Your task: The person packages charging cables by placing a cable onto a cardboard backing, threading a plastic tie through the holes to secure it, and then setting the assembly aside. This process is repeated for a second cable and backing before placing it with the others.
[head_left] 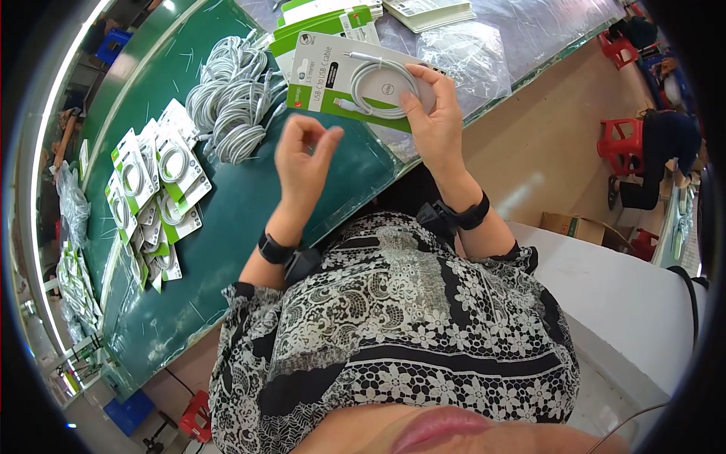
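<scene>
My right hand (435, 113) grips the right end of a white-and-green packaging card (333, 57), thumb on the front face. A coiled light-grey USB-C cable (354, 82) lies against the card's front, and its two plugs show on the left side of the coil. Below the card's left end, my left hand (304, 155) is raised over the green table with its fingers curled in and its thumb sticking out. It touches neither the card nor the cable, and nothing shows in it. A heap of coiled grey cables (234, 98) lies to its left.
Several carded cables (155, 181) lie piled on the green table (227, 219) at left. Green-and-white cards (325, 23) are stacked beyond my hands, beside a clear plastic bag (465, 57) and another card stack (431, 11). A red stool (622, 144) and a seated person are at right.
</scene>
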Demonstrator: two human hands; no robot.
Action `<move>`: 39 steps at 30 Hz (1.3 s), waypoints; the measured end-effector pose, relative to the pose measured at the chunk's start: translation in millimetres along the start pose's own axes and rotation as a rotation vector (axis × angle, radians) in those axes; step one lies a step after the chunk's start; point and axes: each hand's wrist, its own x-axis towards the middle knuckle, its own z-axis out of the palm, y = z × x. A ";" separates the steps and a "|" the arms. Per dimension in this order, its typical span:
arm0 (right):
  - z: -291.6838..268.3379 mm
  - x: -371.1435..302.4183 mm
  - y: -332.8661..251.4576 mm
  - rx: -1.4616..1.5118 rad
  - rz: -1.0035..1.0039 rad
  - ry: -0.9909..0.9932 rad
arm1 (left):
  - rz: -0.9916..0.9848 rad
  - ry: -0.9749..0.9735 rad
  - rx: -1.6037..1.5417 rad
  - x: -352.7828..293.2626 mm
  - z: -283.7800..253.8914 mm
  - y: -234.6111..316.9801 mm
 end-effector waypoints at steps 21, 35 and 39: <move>16.2 -15.9 -28.0 0.025 -0.074 -0.095 | -0.044 -0.102 -1.002 12.7 47.1 15.5; -23.9 23.4 29.4 0.533 0.059 -0.494 | -0.290 -0.576 -1.261 0.6 46.7 10.1; -27.5 16.6 39.6 0.351 -0.101 -0.472 | -0.347 -0.647 -1.330 4.8 50.1 0.5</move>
